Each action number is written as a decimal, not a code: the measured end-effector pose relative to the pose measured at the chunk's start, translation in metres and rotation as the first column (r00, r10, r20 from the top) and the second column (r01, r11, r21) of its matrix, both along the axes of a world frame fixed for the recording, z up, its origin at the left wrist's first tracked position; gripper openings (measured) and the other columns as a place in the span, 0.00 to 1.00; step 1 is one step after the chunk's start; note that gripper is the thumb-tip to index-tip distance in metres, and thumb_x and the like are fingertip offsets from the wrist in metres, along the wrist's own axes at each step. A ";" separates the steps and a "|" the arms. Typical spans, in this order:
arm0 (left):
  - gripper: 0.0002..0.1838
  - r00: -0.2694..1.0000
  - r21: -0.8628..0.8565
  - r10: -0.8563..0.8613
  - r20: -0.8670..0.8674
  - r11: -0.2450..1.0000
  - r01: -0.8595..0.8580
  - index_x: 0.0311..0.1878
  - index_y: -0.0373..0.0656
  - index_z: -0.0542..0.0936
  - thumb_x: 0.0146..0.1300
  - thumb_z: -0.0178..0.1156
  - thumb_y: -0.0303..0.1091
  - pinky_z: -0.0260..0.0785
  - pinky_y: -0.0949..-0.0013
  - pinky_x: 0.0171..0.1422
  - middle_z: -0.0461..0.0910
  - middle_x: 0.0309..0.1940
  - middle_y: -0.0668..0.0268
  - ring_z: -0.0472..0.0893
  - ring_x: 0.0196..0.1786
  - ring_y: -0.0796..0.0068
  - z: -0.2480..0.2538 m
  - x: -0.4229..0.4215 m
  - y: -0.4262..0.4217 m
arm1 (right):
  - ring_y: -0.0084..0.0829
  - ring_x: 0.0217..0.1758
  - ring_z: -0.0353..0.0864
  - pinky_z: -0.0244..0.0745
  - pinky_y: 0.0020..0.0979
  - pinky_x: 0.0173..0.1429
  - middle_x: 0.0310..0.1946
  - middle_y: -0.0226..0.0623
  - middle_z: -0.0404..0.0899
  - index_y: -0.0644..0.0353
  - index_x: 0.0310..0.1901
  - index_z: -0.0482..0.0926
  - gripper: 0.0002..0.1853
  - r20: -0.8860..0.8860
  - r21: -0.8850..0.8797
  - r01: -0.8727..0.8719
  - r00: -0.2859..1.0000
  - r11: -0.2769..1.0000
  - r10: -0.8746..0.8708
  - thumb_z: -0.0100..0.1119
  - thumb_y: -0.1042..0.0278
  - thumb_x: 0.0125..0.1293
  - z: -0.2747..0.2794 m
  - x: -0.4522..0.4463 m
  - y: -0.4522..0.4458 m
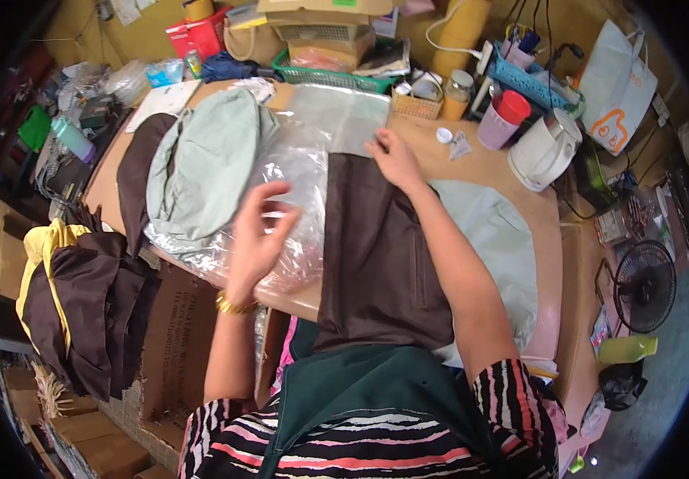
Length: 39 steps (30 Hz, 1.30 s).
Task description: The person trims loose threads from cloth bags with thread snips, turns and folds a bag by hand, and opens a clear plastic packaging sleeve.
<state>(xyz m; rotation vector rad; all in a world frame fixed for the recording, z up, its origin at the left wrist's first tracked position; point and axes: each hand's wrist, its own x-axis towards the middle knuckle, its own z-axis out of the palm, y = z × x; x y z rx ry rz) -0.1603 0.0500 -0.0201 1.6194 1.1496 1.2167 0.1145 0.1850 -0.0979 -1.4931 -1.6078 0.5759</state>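
1. Squaring the dark brown folded cloth (376, 247) looked to be the step in hand; it lay on the table (460, 174) in the middle of the scene, its near end close against the dark green apron (376, 383).
2. Doing this well called, in my judgement, for steadying the far edge while the free palm swept creases outward, keeping the long left edge straight and the layers aligned.
3. The right hand (396, 160) was at the cloth's far right corner, fingers bent downward; I could not tell whether they pinched the fabric or merely rested there.
4. The left hand (260, 231), slightly blurred, held nothing: its thumb and fingers were spread and curved above the plastic, left of the cloth.
5. The cloth looked matt and soft, roughly rectangular, with a crisp far edge, a stitched line down its right part and shallow wrinkles towards the near end.
6. Clear plastic packaging (300, 172) spread along its left and far sides; being slick, it could have let the fabric slide.
7. Pale grey-green fabric (492, 239) lay to the right, partly behind the right forearm.
8. Farther left, a bunched grey-green piece (209, 164) overlapped more dark brown fabric (137, 172).
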 end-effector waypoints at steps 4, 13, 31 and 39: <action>0.46 0.984 -0.010 0.059 -0.165 0.998 -0.061 0.68 0.28 0.63 0.54 0.74 0.47 0.74 0.66 0.51 0.72 0.61 0.50 0.80 0.49 0.67 -0.044 0.034 0.062 | 0.43 0.39 0.83 0.74 0.39 0.45 0.33 0.49 0.83 0.65 0.37 0.82 0.16 0.271 -0.162 -0.013 0.961 0.987 0.057 0.66 0.57 0.58 0.020 -0.031 0.002; 0.10 0.780 -0.161 -0.080 0.620 0.960 0.227 0.46 0.40 0.83 0.66 0.64 0.35 0.55 0.82 0.26 0.77 0.27 0.76 0.67 0.24 0.91 -0.023 0.070 0.078 | 0.25 0.31 0.78 0.73 0.29 0.39 0.26 0.37 0.79 0.66 0.35 0.74 0.06 -0.177 0.105 -0.173 0.966 0.979 0.189 0.62 0.77 0.61 0.082 -0.030 -0.093; 0.05 0.707 -0.155 -0.250 0.662 0.876 0.456 0.39 0.36 0.79 0.67 0.62 0.29 0.81 0.76 0.40 0.85 0.35 0.58 0.86 0.36 0.75 0.031 0.085 0.010 | 0.17 0.30 0.73 0.70 0.24 0.34 0.26 0.29 0.77 0.67 0.33 0.76 0.06 -0.328 0.122 -0.124 0.932 0.985 0.157 0.66 0.77 0.62 0.141 -0.025 -0.172; 0.12 0.732 -0.084 -0.091 0.675 0.976 0.199 0.36 0.42 0.78 0.73 0.55 0.39 0.65 0.84 0.22 0.86 0.42 0.59 0.75 0.21 0.88 0.009 0.067 0.016 | 0.12 0.30 0.69 0.65 0.18 0.35 0.27 0.22 0.74 0.64 0.33 0.76 0.05 -0.465 0.289 0.167 0.885 0.943 -0.014 0.63 0.77 0.65 0.124 -0.006 -0.180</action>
